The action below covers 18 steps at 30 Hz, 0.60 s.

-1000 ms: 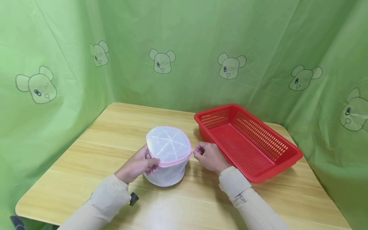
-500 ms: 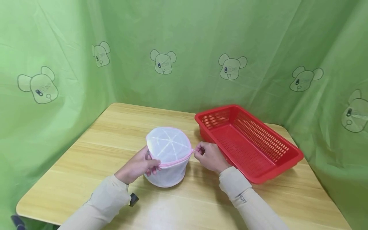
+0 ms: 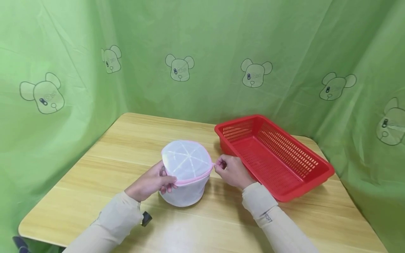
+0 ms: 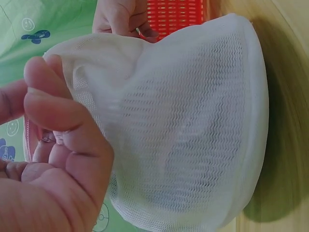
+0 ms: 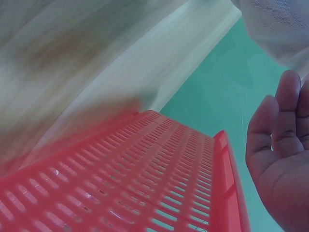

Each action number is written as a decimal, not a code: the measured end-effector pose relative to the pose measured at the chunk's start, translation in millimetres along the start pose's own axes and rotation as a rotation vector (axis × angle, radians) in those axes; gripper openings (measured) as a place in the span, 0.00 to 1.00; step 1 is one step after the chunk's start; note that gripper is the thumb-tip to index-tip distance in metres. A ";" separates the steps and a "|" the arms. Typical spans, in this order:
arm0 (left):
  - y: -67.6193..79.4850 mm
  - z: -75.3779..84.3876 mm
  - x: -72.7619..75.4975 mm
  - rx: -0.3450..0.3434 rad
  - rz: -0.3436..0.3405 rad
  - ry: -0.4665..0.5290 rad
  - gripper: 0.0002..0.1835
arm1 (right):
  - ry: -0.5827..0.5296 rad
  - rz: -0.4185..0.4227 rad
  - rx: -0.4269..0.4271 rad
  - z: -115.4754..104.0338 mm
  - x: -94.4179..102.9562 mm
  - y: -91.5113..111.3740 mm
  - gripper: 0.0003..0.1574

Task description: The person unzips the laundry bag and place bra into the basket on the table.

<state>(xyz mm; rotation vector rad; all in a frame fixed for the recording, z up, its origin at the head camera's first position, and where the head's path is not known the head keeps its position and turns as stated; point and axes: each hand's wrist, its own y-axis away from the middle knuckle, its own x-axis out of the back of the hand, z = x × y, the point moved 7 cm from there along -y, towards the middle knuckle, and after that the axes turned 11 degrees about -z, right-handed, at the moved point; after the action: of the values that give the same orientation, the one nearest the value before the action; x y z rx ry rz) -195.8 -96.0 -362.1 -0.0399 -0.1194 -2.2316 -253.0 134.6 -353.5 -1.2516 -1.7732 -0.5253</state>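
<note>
A round white mesh laundry bag [image 3: 186,161] with a pink zipper [image 3: 193,180] along its top edge stands on the table. My left hand [image 3: 153,181] grips the near left side of that edge, thumb on top and fingers against the mesh. At the bag's right end, my right hand [image 3: 232,170] pinches the zipper's pink end between thumb and fingertips. The left wrist view has the bag's mesh side [image 4: 183,121] beside the curled left fingers. In the right wrist view, the right fingers [image 5: 288,113] are close below a corner of the bag.
A red slotted plastic basket [image 3: 232,149] sits at the right of the wooden table [image 3: 104,168], just beyond my right hand. A green curtain [image 3: 209,35] with bear-head prints hangs behind the table and at both sides.
My right hand has shifted very slightly right and up with the zipper end, and the bag's top edge is drawn a little that way. My left hand keeps its grip.
</note>
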 end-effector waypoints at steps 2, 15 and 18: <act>0.1 -0.4 1.2 0.005 0.005 0.009 0.32 | 0.001 -0.002 -0.001 -0.1 0.2 -0.1 0.04; 3.0 -4.0 12.0 0.060 0.119 0.084 0.34 | 0.003 -0.010 0.010 -7.3 2.5 6.2 0.06; 2.9 -3.5 12.2 0.053 0.120 0.106 0.37 | 0.013 0.004 0.040 -9.8 3.5 7.4 0.06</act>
<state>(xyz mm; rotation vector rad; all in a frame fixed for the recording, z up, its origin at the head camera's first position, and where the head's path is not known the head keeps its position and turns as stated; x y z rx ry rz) -201.0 -107.7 -364.6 0.0971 -0.1149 -2.1047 -242.7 132.1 -346.5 -1.2215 -1.7617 -0.4925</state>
